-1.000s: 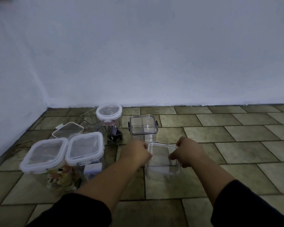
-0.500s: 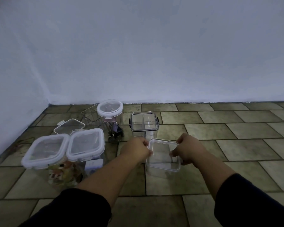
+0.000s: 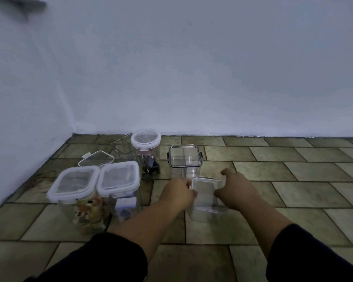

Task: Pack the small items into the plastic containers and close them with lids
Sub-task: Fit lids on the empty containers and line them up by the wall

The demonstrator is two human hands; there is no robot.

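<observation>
A clear, lidless square container (image 3: 206, 198) stands on the tiled floor in front of me. My left hand (image 3: 177, 195) grips its left rim. On the right rim rests my right hand (image 3: 237, 190), fingers curled over the edge and thumb lifted toward the back corner. What lies inside the container I cannot make out. Behind it stands a clear container with a black-rimmed lid (image 3: 185, 156).
At the left stand two tall containers with white lids, one (image 3: 74, 185) holding colourful items, the other (image 3: 118, 178) a small box. Behind them are a loose lid (image 3: 96, 158), a wire basket (image 3: 121, 146) and a round-lidded jar (image 3: 145, 139) with binder clips (image 3: 151, 170). Walls close the back and left.
Both hands stay on the clear container. The right thumb has lifted off the rim and spread out. The view has shifted slightly.
</observation>
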